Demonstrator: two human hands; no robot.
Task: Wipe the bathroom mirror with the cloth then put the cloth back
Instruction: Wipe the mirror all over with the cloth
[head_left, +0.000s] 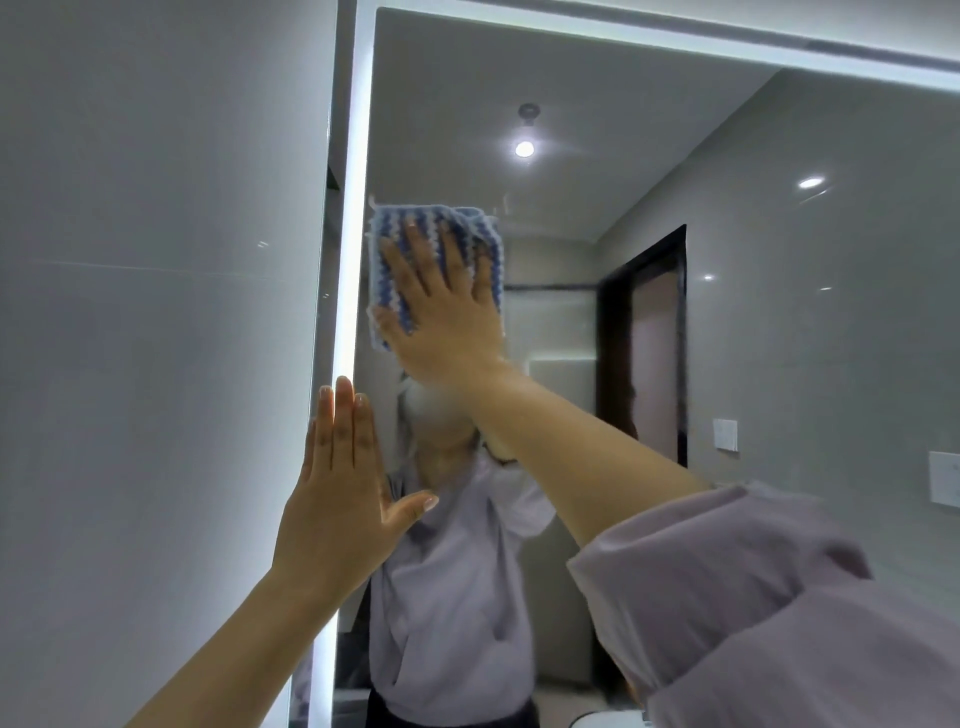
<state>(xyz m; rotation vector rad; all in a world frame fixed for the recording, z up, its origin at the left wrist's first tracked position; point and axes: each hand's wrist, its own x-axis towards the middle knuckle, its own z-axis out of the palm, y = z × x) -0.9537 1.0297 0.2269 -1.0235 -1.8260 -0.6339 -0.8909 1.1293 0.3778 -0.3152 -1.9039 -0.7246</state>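
1. Cloth, striped in wavy blue and white, lies flat against the glass of the mirror in the upper middle-left of the frame, just beside the lit strip that runs down the mirror's left edge
2. My right hand presses on it with the palm, fingers straight and spread, curled round nothing; the cloth's top and left edges show past my fingertips
3. My right arm reaches up from the lower right of the frame, bare to near the elbow, where a pale lilac sleeve is bunched
4. My left hand is at lower left of centre, flat and released, fingers straight and together, thumb out to the right; it lies over the lit strip with fingertips pointing up and holds nothing
5. Glossy grey wall tile fills the left of the frame
6. Reflected in the glass are a ceiling light above the cloth, a dark door frame at the right, and my lilac top below my right wrist
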